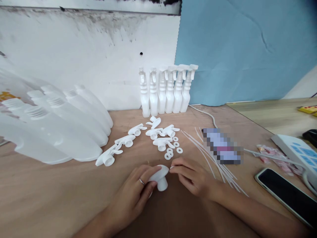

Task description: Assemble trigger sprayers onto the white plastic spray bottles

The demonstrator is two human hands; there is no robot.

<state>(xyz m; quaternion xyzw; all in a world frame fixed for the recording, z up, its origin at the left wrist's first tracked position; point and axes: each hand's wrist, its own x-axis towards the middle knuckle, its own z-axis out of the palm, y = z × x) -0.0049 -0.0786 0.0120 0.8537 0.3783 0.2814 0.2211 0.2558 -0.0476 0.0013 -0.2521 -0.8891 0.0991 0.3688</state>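
Note:
My left hand [135, 188], with a ring on one finger, is closed around a white trigger spray head [162, 178], whose round collar points down. Close to the front tip of that spray head, my right hand [192, 175] pinches a small white piece [171, 167]; its exact kind is mostly hidden by the fingers. Just beyond the hands lie several loose trigger spray heads [162, 144] and several flat white ring washers [179, 150]. Thin white dip tubes [218, 162] lie in a loose bundle to the right of my right hand.
Several white bottles without tops [81, 132] stand at the left. Against the wall is a row of bottles with spray heads [169, 94]. On the right are a blurred-out phone [223, 147], a dark-screened phone [287, 195], a power strip [297, 155] with a cable, and pink packets [274, 158].

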